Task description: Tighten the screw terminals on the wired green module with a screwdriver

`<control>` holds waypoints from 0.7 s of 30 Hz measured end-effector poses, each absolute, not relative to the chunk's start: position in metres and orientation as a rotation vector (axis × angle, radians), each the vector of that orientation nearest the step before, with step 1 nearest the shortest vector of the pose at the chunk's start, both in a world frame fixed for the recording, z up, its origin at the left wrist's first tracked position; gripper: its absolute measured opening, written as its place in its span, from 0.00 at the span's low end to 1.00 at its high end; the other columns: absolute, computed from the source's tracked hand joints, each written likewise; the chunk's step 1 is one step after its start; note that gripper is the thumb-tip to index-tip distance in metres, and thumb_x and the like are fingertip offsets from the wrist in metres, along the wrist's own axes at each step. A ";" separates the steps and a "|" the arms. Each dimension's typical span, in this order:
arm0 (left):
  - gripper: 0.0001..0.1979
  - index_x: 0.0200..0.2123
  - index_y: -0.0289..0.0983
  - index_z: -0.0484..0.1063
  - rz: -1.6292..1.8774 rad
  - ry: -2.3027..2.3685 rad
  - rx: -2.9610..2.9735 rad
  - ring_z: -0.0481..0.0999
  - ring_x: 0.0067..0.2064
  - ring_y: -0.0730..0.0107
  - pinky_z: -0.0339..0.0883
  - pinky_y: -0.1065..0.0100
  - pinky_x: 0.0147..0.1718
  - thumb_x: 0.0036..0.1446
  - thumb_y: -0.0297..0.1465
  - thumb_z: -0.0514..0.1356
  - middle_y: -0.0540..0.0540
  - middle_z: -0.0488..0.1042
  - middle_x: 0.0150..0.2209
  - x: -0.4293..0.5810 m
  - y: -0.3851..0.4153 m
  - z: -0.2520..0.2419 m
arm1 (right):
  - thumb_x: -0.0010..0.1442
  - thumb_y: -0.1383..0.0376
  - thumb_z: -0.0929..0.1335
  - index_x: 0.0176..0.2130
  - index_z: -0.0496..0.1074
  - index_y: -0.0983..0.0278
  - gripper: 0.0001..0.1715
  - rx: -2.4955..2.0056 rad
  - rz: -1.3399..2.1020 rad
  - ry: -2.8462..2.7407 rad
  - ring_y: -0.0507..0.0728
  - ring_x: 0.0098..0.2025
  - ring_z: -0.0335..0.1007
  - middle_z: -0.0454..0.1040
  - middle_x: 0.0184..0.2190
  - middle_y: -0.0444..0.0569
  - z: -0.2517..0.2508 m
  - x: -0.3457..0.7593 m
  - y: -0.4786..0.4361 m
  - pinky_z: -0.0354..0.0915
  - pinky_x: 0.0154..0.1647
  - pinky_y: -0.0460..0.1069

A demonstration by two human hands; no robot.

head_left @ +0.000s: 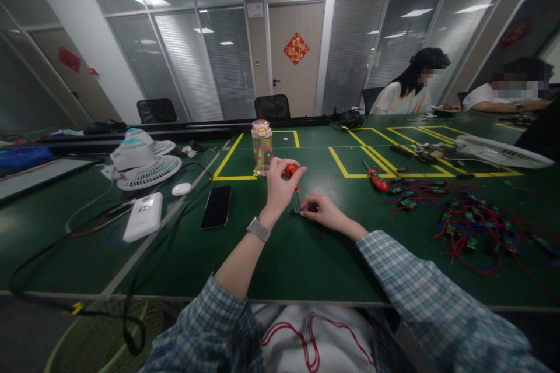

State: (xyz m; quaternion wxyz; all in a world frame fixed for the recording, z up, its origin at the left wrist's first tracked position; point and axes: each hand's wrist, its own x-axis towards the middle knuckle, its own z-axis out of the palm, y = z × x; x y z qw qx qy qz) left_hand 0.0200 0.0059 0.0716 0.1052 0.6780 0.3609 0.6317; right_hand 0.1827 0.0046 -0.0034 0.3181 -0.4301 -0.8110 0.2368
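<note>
My left hand (281, 183), with a watch on its wrist, is closed around the red-and-black handle of a screwdriver (289, 171). The screwdriver stands nearly upright, its shaft pointing down at a small circuit board (296, 211) on the green table. My right hand (327, 213) pinches the board's near right edge and rests low on the tabletop. Whether the tip touches a screw or terminal is too small to tell. A bit of red wire shows just below my right hand.
A pink-lidded bottle (263, 148) stands behind my left hand; a phone (216, 207) lies to its left. Wired circuit boards (470, 221) heap at right, near another screwdriver (377, 179). White fans (146, 157) and a power bank (144, 217) sit left. Two people sit at the far right.
</note>
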 end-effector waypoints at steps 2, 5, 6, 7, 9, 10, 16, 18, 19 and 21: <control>0.05 0.37 0.39 0.75 1.832 1.046 1.987 0.72 0.40 0.69 0.68 0.69 0.38 0.60 0.33 0.61 0.47 0.72 0.37 0.019 0.006 0.072 | 0.53 0.68 0.72 0.33 0.76 0.65 0.04 -1.131 0.631 -2.132 0.52 0.30 0.68 0.74 0.30 0.47 -0.003 0.183 0.004 0.65 0.33 0.47; 0.12 0.44 0.39 0.75 1.796 0.959 1.954 0.74 0.47 0.67 0.69 0.66 0.44 0.66 0.30 0.51 0.45 0.74 0.44 0.018 0.008 0.072 | 0.53 0.68 0.72 0.33 0.76 0.66 0.04 -1.124 0.640 -2.126 0.53 0.30 0.69 0.74 0.30 0.47 -0.003 0.183 0.004 0.65 0.33 0.48; 0.14 0.46 0.39 0.74 1.784 0.931 1.934 0.75 0.47 0.67 0.69 0.64 0.46 0.66 0.29 0.50 0.44 0.75 0.46 0.017 0.009 0.071 | 0.52 0.68 0.72 0.33 0.76 0.66 0.04 -1.120 0.640 -2.123 0.53 0.30 0.69 0.74 0.30 0.47 -0.002 0.183 0.003 0.65 0.33 0.48; 0.14 0.48 0.39 0.74 1.769 0.907 1.910 0.76 0.46 0.67 0.70 0.64 0.46 0.66 0.29 0.50 0.43 0.75 0.48 0.018 0.009 0.070 | 0.52 0.69 0.72 0.32 0.76 0.66 0.04 -1.117 0.638 -2.121 0.53 0.30 0.69 0.74 0.30 0.47 -0.002 0.183 0.003 0.65 0.33 0.47; 0.14 0.51 0.38 0.73 1.738 0.878 1.859 0.78 0.43 0.67 0.72 0.64 0.43 0.66 0.31 0.52 0.42 0.76 0.48 0.019 0.010 0.069 | 0.52 0.69 0.72 0.32 0.76 0.66 0.04 -1.114 0.637 -2.121 0.53 0.30 0.69 0.74 0.30 0.47 -0.002 0.183 0.003 0.64 0.33 0.47; 0.14 0.51 0.38 0.72 1.729 0.873 1.842 0.79 0.41 0.67 0.73 0.65 0.41 0.65 0.31 0.54 0.41 0.77 0.47 0.020 0.010 0.068 | 0.52 0.69 0.72 0.32 0.76 0.66 0.04 -1.117 0.639 -2.123 0.52 0.30 0.68 0.74 0.30 0.47 -0.002 0.183 0.004 0.64 0.33 0.47; 0.11 0.43 0.40 0.77 1.825 0.938 1.913 0.76 0.37 0.70 0.70 0.71 0.33 0.57 0.36 0.64 0.47 0.77 0.37 0.022 0.007 0.067 | 0.52 0.68 0.72 0.33 0.75 0.66 0.04 -1.120 0.635 -2.125 0.52 0.30 0.68 0.74 0.29 0.47 -0.005 0.183 0.006 0.64 0.33 0.47; 0.09 0.40 0.40 0.78 1.838 0.961 1.939 0.75 0.35 0.71 0.69 0.72 0.34 0.58 0.37 0.63 0.48 0.75 0.36 0.021 0.006 0.068 | 0.52 0.68 0.72 0.33 0.75 0.66 0.04 -1.118 0.637 -2.125 0.52 0.30 0.68 0.74 0.29 0.47 -0.006 0.183 0.006 0.64 0.33 0.47; 0.09 0.40 0.40 0.78 1.836 0.964 1.946 0.74 0.36 0.71 0.69 0.71 0.36 0.61 0.37 0.61 0.47 0.75 0.36 0.021 0.006 0.068 | 0.52 0.68 0.72 0.33 0.75 0.66 0.04 -1.118 0.638 -2.125 0.52 0.30 0.68 0.74 0.30 0.47 -0.006 0.183 0.006 0.64 0.33 0.47; 0.12 0.43 0.40 0.77 1.819 0.961 1.953 0.75 0.41 0.69 0.69 0.68 0.42 0.66 0.35 0.54 0.46 0.75 0.39 0.020 0.007 0.068 | 0.52 0.68 0.72 0.33 0.75 0.65 0.04 -1.120 0.642 -2.124 0.52 0.30 0.68 0.74 0.30 0.47 -0.005 0.183 0.006 0.64 0.32 0.47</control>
